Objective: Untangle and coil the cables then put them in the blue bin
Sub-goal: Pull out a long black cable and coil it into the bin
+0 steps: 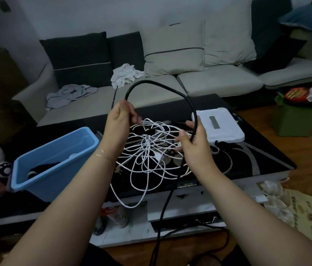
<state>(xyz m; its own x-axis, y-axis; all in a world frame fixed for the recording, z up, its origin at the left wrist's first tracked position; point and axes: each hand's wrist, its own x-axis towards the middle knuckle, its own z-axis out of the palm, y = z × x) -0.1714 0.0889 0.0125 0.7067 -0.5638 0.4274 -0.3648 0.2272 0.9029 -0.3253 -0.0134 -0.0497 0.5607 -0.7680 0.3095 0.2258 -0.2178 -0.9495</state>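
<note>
Black cable (163, 87) arched between 2 hands, lower run cut off below

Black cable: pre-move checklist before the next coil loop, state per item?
1. Left hand grips black cable: ok.
2. Right hand holds the cable's other side: ok.
3. Loop arched between the hands, free of kinks: ok.
4. Cable tail hanging past the table edge, clear of snags: cannot tell, it runs out of view.
5. Black cable separate from white cable tangle: cannot tell, they overlap.
6. Blue bin within reach, room inside: ok, though something dark already lies in it.
</note>
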